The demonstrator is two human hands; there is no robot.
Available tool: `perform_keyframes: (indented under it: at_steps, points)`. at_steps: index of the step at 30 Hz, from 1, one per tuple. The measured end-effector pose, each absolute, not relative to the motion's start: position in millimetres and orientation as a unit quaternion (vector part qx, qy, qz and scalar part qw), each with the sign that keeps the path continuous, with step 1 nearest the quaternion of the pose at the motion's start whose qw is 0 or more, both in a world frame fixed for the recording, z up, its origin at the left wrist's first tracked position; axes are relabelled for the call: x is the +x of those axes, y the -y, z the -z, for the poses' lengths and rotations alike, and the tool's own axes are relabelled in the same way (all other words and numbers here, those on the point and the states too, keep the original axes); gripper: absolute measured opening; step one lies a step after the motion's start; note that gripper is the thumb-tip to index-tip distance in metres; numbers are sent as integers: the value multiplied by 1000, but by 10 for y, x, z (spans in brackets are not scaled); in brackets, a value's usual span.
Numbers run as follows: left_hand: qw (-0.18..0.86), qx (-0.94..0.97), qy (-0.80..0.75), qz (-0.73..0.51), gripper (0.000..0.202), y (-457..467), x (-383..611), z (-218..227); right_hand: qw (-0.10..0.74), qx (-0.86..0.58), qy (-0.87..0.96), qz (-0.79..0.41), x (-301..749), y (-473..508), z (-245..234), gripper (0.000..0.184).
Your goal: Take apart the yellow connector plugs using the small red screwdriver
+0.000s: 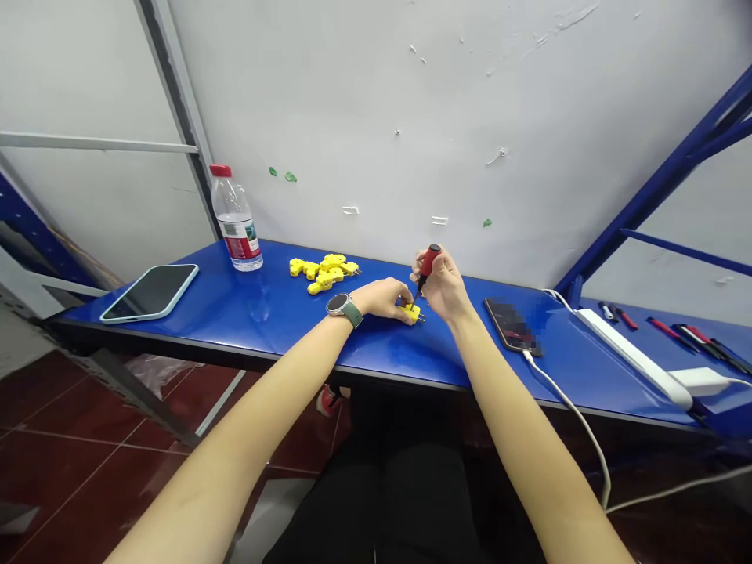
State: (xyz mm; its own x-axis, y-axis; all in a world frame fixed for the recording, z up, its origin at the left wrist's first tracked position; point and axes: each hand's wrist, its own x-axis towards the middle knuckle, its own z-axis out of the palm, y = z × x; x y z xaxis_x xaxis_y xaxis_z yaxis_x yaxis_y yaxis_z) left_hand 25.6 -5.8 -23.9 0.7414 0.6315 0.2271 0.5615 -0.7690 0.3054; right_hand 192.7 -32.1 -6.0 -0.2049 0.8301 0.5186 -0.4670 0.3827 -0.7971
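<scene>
My left hand point(386, 298), with a watch on its wrist, rests on the blue table and holds a yellow plug point(413, 312) between thumb and fingers. The plug's metal prongs point right. My right hand point(445, 287) is closed round the red and black handle of a screwdriver point(430, 260). Its shaft slants down to the top of the plug, where the tip appears to touch; the exact contact is too small to make out. To the left of my left hand lies a small pile of yellow plugs point(329, 271).
A water bottle point(236, 227) with a red cap stands at the back left, beside a phone point(153, 291) in a pale case. On the right lie a charging phone point(510, 325), a white power strip point(631, 356) and several screwdrivers point(675, 330). A white cable point(573, 403) hangs over the front edge.
</scene>
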Motion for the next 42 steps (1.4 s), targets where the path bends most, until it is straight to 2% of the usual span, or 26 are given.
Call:
perform_keyframes:
  at_steps: [5,9,14,24,29,33,42]
  points:
    - [98,917,-352,-158,37,42,231,239,603,-169,555,-548,1930,328,40,40]
    - [103,916,-352,-161,37,48,225,239,597,-189,554,-549,1944,387,15,51]
    - [102,918,-347,-162,36,47,224,236,612,-161,570,-524,1939,318,71,50]
    - [122,920,-331,-168,34,17,224,258,614,-186,539,-546,1925,307,55,36]
    - [135,918,-331,-173,35,28,229,250,598,-206,538,-557,1921,372,35,41]
    - [135,916,-336,-171,38,31,225,247,619,-177,537,-545,1924,324,70,48]
    - [126,923,-323,-166,36,16,219,241,640,-212,506,-538,1946,222,89,35]
